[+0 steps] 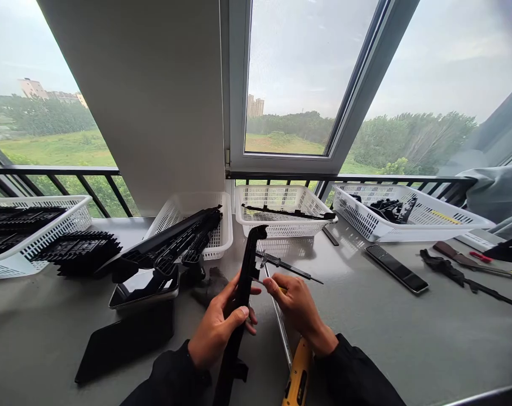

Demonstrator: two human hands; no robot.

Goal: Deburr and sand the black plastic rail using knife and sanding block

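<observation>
The left hand [220, 324] is wrapped around a long black plastic strip [243, 293], thumb lying across its front and fingers curled behind, gripping it near the middle. The strip stands nearly upright, tilted a little to the right, its hooked top end rising above the hands and its lower end dropping between the two dark sleeves at the bottom edge. The right hand [298, 307] sits just beside it, knuckles up and wrist bent inward, with thumb and forefinger pinched on a small yellow-tipped tool [277, 288] whose point meets the strip's right edge. Both forearms come in from below, close together over the grey table [366, 338].

Just beyond the right hand a metal caliper [287, 265] lies on the table. A slim metal ruler [279, 321] runs under the right wrist toward a yellow utility knife [298, 378] near the bottom edge. Left of the left hand are a dark flat tablet [124, 341] and a small tray [146, 290], with a bundle of long black parts [171, 245] leaning out of a white basket [220, 225]. Another white basket [281, 211] stands straight ahead by the window, holding one black strip. At far left a third basket [40, 237] is full of black parts, with a fanned stack of them [82, 254] beside it. To the right a fourth basket [408, 217] holds black pieces, and a phone [395, 268] lies well apart from the hands.
</observation>
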